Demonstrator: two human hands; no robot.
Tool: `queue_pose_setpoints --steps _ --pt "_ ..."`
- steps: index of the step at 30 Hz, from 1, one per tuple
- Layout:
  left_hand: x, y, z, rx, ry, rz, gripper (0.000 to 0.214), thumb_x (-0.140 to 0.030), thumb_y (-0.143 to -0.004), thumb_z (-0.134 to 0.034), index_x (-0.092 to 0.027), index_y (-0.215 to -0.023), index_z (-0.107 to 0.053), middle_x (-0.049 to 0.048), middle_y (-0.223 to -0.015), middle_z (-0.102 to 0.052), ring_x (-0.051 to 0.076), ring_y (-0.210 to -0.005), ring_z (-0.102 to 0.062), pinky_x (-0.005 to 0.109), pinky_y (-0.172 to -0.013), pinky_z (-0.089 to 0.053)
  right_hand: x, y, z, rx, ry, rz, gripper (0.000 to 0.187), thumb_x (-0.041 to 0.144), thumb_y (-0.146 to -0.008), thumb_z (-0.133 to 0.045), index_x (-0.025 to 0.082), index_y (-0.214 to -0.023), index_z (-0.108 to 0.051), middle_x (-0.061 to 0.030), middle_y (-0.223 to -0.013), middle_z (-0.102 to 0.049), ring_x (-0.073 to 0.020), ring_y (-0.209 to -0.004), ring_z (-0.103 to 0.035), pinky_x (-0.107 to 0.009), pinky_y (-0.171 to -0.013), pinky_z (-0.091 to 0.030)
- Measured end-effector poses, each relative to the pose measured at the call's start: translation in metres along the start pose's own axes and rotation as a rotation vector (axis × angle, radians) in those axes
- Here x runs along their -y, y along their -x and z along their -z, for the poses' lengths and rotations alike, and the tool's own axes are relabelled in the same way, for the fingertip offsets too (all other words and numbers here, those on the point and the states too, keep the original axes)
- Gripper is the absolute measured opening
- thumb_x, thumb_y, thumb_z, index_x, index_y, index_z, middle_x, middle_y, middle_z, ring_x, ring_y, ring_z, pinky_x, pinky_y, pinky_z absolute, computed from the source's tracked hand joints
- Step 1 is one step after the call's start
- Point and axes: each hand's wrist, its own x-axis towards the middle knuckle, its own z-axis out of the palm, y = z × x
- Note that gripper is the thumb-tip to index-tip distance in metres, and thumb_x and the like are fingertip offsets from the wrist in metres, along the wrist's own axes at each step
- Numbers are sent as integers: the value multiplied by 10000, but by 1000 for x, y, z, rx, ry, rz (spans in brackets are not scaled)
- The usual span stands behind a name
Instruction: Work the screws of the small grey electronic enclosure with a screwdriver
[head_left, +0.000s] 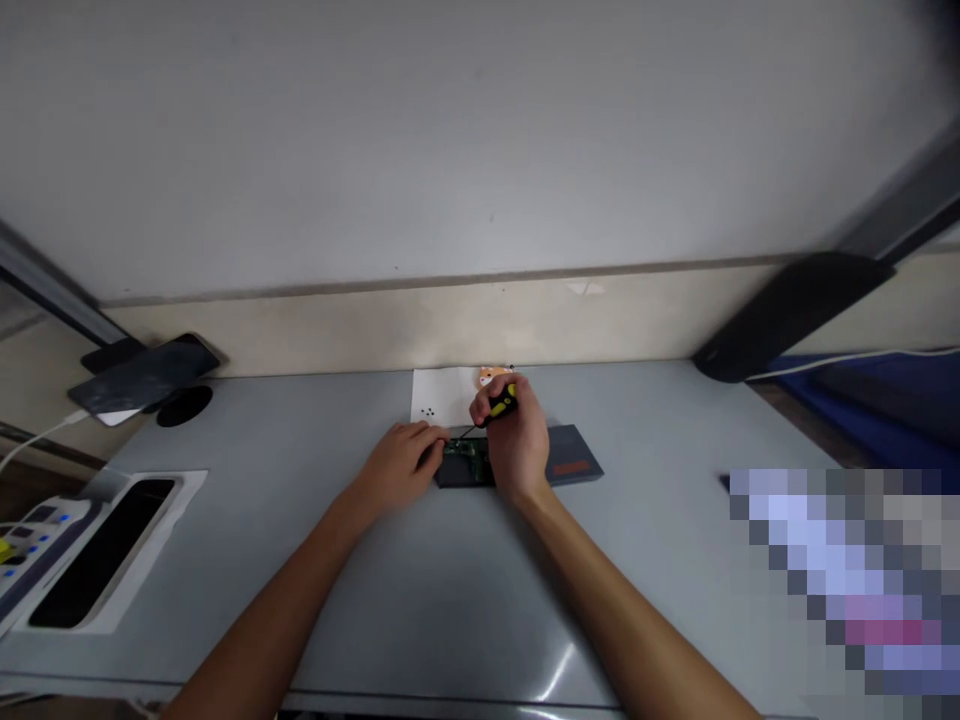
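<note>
A flat dark grey case (576, 447) with an exposed green circuit board (474, 457) lies on the table in front of me. Orange marking shows on its right part. My right hand (521, 445) is closed around the black and yellow-green handle of a screwdriver (501, 402), whose thin shaft slants down left to the board's upper edge. At the case's left end, my left hand (403, 465) grips with bent thumb and fingers close to the screwdriver tip. The tip's exact contact is too small to make out. My right hand hides the middle of the case.
Behind the case lies a white paper (442, 390) with several tiny dark pieces and an orange-and-white animal-face item (491, 375). A propped phone (150, 375), a dark tray-like object (109, 550) and a power strip (45, 545) stand left. A black cylinder (795, 315) leans right.
</note>
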Motion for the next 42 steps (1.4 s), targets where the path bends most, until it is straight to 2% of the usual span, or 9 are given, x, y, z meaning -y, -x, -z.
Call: queue_pose_setpoints --steps 14,23,30,42 --pt "-2 0 1 2 -4 4 265 -202 -1032 -445 -229 -1166 -672 55 -1099 -744 224 -1033 -689 407 -955 -497 2 1 -3 -26 12 7 352 554 -962 -549 250 -785 -533 11 -722 -437 -150 -629 -437 -300 -605 -415" --pt "-4 -1 2 6 -14 11 266 -203 -1030 -442 -227 -1171 -667 52 -1068 -739 219 -1020 -688 398 -951 -501 3 2 -5 -8 -53 7 329 482 -990 -550 229 -779 -559 8 -722 -449 -131 -628 -444 -282 -600 -400" --pt "-3 0 2 7 -15 9 266 -208 -1031 -438 -230 -1170 -664 55 -1076 -742 222 -1018 -690 407 -951 -501 5 1 -4 -18 34 -6 356 533 -989 -519 242 -785 -531 18 -692 -442 -139 -613 -442 -294 -610 -403" --pt "0 1 -1 -8 10 3 263 -203 -1025 -454 -242 -1180 -663 53 -1109 -744 227 -1029 -684 417 -966 -497 -1 3 -1 6 32 -6 361 562 -989 -509 251 -810 -541 12 -709 -469 -149 -632 -470 -300 -633 -437"
